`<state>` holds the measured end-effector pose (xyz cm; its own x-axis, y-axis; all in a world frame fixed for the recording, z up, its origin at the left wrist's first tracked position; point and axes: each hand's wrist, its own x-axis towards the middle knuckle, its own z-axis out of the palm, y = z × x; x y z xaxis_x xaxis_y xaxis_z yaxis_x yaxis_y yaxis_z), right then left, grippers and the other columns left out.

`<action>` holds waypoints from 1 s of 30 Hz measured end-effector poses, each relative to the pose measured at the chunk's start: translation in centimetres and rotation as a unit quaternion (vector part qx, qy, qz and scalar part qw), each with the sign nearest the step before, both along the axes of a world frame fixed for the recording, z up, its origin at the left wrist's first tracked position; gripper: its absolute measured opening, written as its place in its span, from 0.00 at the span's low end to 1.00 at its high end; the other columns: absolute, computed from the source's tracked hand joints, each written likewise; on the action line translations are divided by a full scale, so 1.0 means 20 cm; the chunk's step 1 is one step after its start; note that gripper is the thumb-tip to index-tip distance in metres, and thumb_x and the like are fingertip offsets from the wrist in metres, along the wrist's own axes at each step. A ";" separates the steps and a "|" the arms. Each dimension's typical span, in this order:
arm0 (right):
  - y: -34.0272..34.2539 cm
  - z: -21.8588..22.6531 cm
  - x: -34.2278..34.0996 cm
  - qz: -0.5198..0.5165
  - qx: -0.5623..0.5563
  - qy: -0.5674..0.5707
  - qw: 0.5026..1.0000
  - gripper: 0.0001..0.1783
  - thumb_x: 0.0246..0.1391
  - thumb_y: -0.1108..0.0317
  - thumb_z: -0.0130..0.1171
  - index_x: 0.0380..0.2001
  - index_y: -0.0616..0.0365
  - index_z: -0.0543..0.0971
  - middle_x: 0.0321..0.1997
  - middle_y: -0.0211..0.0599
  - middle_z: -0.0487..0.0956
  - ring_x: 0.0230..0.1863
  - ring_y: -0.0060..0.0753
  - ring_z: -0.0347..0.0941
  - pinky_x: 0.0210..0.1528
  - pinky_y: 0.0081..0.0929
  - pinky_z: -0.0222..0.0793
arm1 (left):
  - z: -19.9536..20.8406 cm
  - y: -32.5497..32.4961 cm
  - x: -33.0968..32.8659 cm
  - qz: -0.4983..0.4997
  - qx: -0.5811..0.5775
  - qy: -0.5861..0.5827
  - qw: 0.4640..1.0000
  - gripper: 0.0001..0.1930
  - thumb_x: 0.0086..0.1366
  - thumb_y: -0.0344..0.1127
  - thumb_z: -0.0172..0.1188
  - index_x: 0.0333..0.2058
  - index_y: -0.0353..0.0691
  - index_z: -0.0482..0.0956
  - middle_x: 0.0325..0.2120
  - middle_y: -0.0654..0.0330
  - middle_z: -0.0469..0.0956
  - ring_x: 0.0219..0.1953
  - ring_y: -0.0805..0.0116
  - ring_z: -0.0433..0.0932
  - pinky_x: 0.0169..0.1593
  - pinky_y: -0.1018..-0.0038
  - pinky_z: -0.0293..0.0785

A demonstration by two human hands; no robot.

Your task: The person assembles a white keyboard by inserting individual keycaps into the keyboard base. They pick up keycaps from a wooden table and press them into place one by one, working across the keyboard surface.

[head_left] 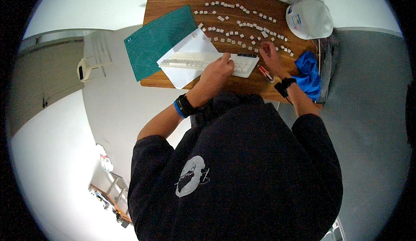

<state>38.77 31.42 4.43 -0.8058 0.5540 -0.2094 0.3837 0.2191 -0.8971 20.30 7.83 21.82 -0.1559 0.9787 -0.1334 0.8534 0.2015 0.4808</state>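
Observation:
A white keyboard point(247, 64) lies across the near side of the wooden table, partly over a sheet of white paper point(185, 81). My left hand point(219, 72) reaches over its middle, fingers bent and gripping it. To the right, my right hand point(270, 54) is just beyond the keyboard's right end, beside the loose keycaps. Its fingers are curled together, and anything between them is too small to make out. Several rows of white keycaps point(264, 34) spread over the far half of the table. A red-and-black hand tool point(265, 73) lies between the keyboard and my right wrist.
A green cutting mat point(151, 46) overhangs the table's left edge, with the paper overlapping it. At the far right stands a round whitish tub point(314, 24). A crumpled blue cloth point(308, 74) lies near the right edge of the wooden table point(167, 0).

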 end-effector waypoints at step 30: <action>-0.21 0.42 -0.51 0.360 -0.031 -0.039 0.932 0.18 0.58 0.56 0.64 0.41 0.62 0.84 0.36 0.42 0.84 0.37 0.34 0.80 0.40 0.35 0.75 | -0.25 0.05 0.03 -0.031 -0.082 0.037 0.995 0.09 0.57 0.22 0.55 0.35 0.25 0.80 0.66 0.26 0.45 0.36 0.47 0.84 0.40 0.61 0.83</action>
